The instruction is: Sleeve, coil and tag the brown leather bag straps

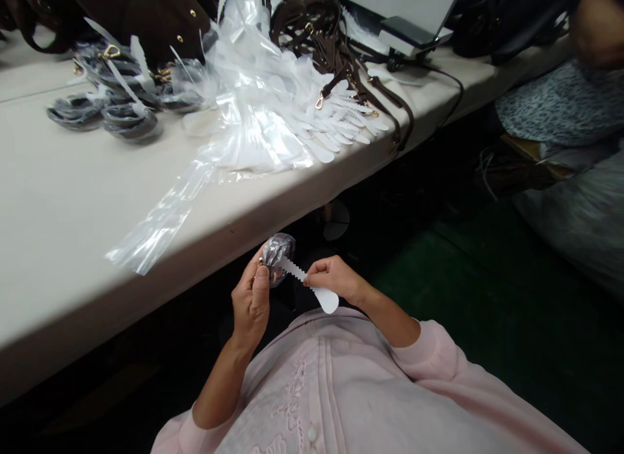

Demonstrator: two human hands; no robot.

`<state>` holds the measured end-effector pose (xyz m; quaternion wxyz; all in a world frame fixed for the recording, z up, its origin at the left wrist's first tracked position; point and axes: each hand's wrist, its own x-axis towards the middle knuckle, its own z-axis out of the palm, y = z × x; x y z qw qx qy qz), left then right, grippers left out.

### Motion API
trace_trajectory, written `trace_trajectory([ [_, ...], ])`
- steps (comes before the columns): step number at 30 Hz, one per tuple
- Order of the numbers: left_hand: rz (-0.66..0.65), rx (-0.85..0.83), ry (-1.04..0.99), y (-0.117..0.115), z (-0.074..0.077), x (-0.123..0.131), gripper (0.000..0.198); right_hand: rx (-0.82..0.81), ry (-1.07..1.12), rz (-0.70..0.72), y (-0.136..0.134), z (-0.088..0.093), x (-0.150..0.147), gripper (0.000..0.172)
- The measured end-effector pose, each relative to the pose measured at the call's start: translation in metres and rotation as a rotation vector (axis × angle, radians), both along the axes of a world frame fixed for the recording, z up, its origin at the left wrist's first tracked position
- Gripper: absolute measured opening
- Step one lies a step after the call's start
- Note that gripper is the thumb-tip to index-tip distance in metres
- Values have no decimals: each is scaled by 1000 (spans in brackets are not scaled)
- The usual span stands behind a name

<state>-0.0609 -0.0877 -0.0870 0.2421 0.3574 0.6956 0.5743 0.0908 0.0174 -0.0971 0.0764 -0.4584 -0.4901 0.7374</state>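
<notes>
Below the table edge, my left hand is closed around a small plastic-wrapped dark strap bundle with a gold clasp. My right hand pinches a white serrated plastic tie that runs from the bundle down to its rounded tab. Both hands are held close together in front of my pink top.
On the beige table lie clear plastic bags, a heap of white ties, several wrapped bundles, brown straps and a brown bag. Another person in patterned cloth sits at the right.
</notes>
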Motion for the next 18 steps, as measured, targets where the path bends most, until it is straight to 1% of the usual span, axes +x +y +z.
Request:
trace_trajectory([
  [3,-47,-48,3,0,1,4,55,14,86,-18,2,2,-5,17],
  [7,-52,-49,-97,2,-7,2,54,71,202,-23,1,0,-4,24],
  [8,-53,-40,-128,3,-8,0,54,72,247,-25,0,-1,-3,30],
  [10,-55,-28,-164,5,-8,-3,55,74,347,-47,-4,-3,1,48],
  [11,-56,-38,-165,5,-7,-5,55,81,389,-62,-8,-2,3,55],
  [12,-55,-59,-155,4,-6,-6,56,83,418,-69,-12,-2,5,56],
  [14,-56,-135,-112,2,-6,-9,56,55,447,-52,-22,0,7,49],
  [15,-42,-180,-86,2,-9,-11,56,6,451,-6,-25,0,7,49],
  [16,-22,-214,-75,4,-15,-14,56,-35,474,35,-27,-1,7,52],
  [17,-21,-234,-87,9,-23,-16,54,-55,523,43,-26,-1,6,56],
  [18,17,-226,-104,15,-31,-18,53,-47,565,42,-24,-1,6,58],
])
